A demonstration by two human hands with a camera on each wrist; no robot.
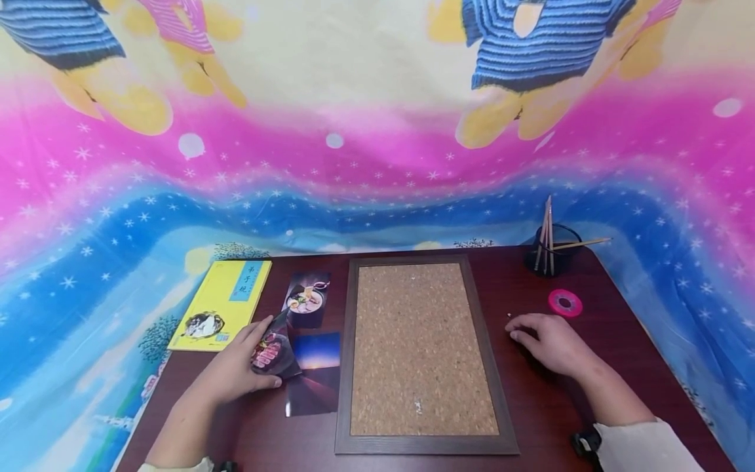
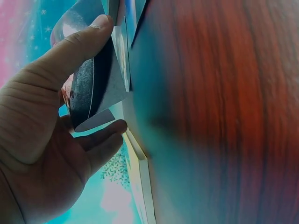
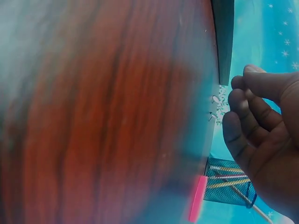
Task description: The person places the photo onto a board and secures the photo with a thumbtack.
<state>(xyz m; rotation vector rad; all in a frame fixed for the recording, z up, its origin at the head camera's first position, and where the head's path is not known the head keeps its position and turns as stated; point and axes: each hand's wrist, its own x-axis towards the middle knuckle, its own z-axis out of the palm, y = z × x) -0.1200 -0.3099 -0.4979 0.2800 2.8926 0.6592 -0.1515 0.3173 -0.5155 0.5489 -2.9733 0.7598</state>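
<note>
My left hand (image 1: 238, 360) grips a bent photo of sliced meat on a dark plate (image 1: 272, 354), with the thumb along one edge and fingers along the other. In the left wrist view the photo (image 2: 84, 88) bows upward off the table. Beside it lie a ramen photo (image 1: 305, 301) and a sunset road photo (image 1: 318, 387). A brown-framed cork board (image 1: 421, 354) lies to their right. Over the table right of the board hovers my right hand (image 1: 551, 341), fingers loosely bent, nothing visible in them. Two small pushpins (image 3: 215, 99) show beyond its fingertips in the right wrist view.
A yellow book (image 1: 227, 301) lies at the left. Toward the back right stands a black mesh pencil cup (image 1: 554, 252) with several pencils. A pink roll of tape (image 1: 565, 303) lies in front of it. Patterned cloth (image 1: 377, 164) hangs behind the table.
</note>
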